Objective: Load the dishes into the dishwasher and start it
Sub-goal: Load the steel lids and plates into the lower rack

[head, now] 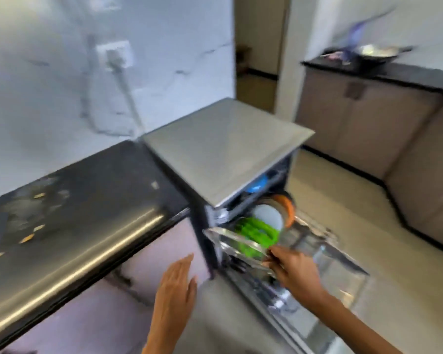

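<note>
A steel dishwasher (pixel 225 146) stands open with its door (pixel 343 282) folded down. Its lower rack (pixel 241 246) is pulled out and carries green plates (pixel 256 233), a white plate (pixel 266 215) and an orange-rimmed dish (pixel 287 208). Something blue (pixel 257 183) sits in the upper rack. My right hand (pixel 292 269) grips the front edge of the lower rack beside the green plates. In front of the cabinet, left of the dishwasher, my left hand (pixel 175 284) hovers with straight fingers, holding nothing. The picture is blurred by motion.
A black countertop (pixel 69 215) with a shiny front edge runs along the left, with small scraps on it. A wall socket with a cord (pixel 115 56) is above. At the far right, another counter holds a pan (pixel 376 53). Beige floor lies right of the door.
</note>
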A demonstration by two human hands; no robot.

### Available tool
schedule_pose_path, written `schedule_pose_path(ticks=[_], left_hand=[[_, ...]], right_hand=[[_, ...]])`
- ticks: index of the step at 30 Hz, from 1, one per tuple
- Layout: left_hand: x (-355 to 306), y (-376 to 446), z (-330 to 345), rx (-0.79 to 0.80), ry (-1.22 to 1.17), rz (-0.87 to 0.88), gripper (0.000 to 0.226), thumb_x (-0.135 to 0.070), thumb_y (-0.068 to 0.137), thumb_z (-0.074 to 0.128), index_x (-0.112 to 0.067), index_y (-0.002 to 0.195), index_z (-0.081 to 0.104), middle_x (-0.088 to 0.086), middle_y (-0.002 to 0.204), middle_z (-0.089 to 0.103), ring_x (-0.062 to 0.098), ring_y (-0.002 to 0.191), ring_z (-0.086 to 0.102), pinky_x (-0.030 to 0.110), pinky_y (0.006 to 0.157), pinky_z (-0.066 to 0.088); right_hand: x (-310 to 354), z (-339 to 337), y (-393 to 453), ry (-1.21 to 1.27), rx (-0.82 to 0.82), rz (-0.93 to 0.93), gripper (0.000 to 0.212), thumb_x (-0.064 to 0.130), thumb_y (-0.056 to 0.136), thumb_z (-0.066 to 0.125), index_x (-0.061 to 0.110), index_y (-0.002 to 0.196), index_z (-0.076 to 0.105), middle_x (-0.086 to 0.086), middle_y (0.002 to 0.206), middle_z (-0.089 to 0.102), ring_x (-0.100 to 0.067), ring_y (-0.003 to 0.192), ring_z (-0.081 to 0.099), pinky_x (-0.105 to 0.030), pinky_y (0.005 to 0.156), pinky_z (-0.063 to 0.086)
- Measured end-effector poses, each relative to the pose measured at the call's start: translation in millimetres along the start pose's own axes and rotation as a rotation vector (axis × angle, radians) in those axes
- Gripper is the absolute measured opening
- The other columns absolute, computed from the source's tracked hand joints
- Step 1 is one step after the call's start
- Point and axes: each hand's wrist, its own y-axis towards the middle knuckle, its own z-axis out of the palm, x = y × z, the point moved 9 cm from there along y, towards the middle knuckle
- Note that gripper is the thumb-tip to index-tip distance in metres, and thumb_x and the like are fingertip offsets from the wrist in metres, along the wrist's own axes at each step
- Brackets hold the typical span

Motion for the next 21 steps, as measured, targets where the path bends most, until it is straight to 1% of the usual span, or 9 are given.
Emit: schedule_pose_path(ticks=[6,8,10,11,13,15,18,19,21], left_hand=[[-98.8,46.8,158.6,0.146,-0.068,0.226,0.05,-0.052,0.097,0.023,-0.014,0.116,0.05,0.009,0.092,0.071,0.013,0.088,0.051,0.023,0.075,0.041],[-113.4,53.1,211.4,0.23,-0.054,0.258,0.05,-0.053,0.097,0.019,-0.017,0.114,0.05,0.005,0.087,0.072,0.011,0.085,0.05,0.022,0.072,0.041],[-122.5,55.0,265.1,0.392,-0.015,0.258,0.05,-0.053,0.096,0.014,-0.021,0.109,0.049,-0.003,0.081,0.071,0.007,0.081,0.051,0.019,0.068,0.04],[-128.3,54.8,283.9,0.489,-0.011,0.252,0.044,-0.053,0.095,0.018,-0.023,0.108,0.049,-0.007,0.08,0.07,0.005,0.077,0.053,0.017,0.064,0.041],[-130.6,54.9,325.9,0.625,-0.028,0.254,0.041,-0.054,0.075,0.058,-0.026,0.105,0.051,-0.011,0.079,0.068,0.004,0.066,0.061,0.016,0.054,0.045],[-116.0,50.4,375.7,0.723,-0.022,0.237,0.069,-0.048,0.04,0.079,-0.025,0.102,0.057,-0.008,0.092,0.064,0.007,0.064,0.063,0.013,0.046,0.042],[-83.4,37.9,443.6,0.759,0.081,0.274,0.092,-0.054,0.022,0.077,-0.023,0.104,0.048,-0.006,0.139,0.038,0.012,0.081,0.055,0.016,0.049,0.045],[-70.9,27.7,467.4,0.79,0.11,0.298,0.095,-0.055,0.019,0.075,-0.021,0.104,0.047,-0.003,0.155,0.02,0.014,0.085,0.053,0.021,0.054,0.048],[-48.2,3.9,504.6,0.855,0.168,0.379,0.103,-0.055,0.013,0.078,-0.018,0.104,0.047,0.005,0.159,-0.005,0.02,0.092,0.048,0.038,0.079,0.044]], right_hand=[[-192.7,-36.6,-47.6,-0.013,0.07,0.454,0.011,0.026,0.079,0.07,0.024,0.075,0.059,0.019,0.073,0.068,-0.012,0.067,0.066,-0.02,0.045,0.037],[-238.4,-41.6,-57.5,-0.034,0.087,0.543,0.01,0.027,0.082,0.069,0.023,0.079,0.06,0.021,0.077,0.068,-0.01,0.07,0.066,-0.015,0.047,0.034],[-278.7,-37.1,-65.4,-0.048,0.103,0.609,0.008,0.03,0.085,0.064,0.024,0.084,0.059,0.019,0.081,0.069,-0.009,0.073,0.065,-0.021,0.052,0.042],[-294.3,-31.5,-68.9,-0.053,0.119,0.638,0.008,0.031,0.086,0.063,0.024,0.085,0.059,0.016,0.082,0.069,-0.01,0.074,0.065,-0.024,0.055,0.045],[-325.8,-13.2,-74.6,-0.065,0.135,0.687,0.009,0.032,0.086,0.063,0.024,0.085,0.06,0.012,0.08,0.069,-0.014,0.072,0.064,-0.027,0.056,0.045],[-350.1,13.4,-77.6,-0.058,0.138,0.715,0.01,0.033,0.086,0.064,0.024,0.084,0.06,0.011,0.079,0.069,-0.014,0.069,0.063,-0.024,0.053,0.041],[-377.5,61.9,-78.6,-0.031,0.151,0.702,0.01,0.035,0.086,0.064,0.025,0.084,0.062,0.015,0.077,0.068,-0.005,0.065,0.06,-0.012,0.05,0.034],[-384.2,82.4,-77.4,-0.019,0.153,0.686,0.009,0.033,0.085,0.065,0.025,0.084,0.062,0.016,0.077,0.068,-0.001,0.063,0.057,-0.007,0.049,0.031],[-391.2,120.2,-71.9,-0.007,0.168,0.633,0.009,0.029,0.083,0.069,0.025,0.081,0.061,0.016,0.072,0.067,0.002,0.057,0.052,-0.003,0.047,0.026]])
